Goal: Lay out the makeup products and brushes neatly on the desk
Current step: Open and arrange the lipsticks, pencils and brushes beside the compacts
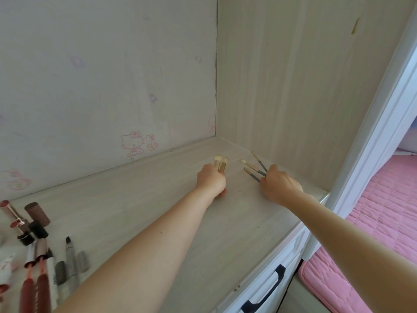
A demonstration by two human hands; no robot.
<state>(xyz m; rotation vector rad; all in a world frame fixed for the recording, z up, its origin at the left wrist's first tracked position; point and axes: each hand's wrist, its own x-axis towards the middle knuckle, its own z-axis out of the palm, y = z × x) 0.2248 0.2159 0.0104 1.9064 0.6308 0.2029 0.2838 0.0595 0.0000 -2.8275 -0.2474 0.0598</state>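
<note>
My left hand (211,181) grips two thick makeup brushes (220,163) with cream tips and gold ferrules, tips pointing toward the back wall. My right hand (278,185) holds three thin dark-handled brushes (253,169) fanned out, tips toward the far right corner. Both hands are low over the pale wooden desk (158,199) near that corner. At the left edge lie lipsticks (17,219), lip gloss tubes (36,279), a brown cap (37,213) and grey pens (72,260) side by side.
A back wall (101,86) with faint cartoon stickers and a wooden side panel (293,86) close the corner. Below the desk's front edge is a white drawer with a black handle (268,288). A pink quilted bed (372,233) lies to the right.
</note>
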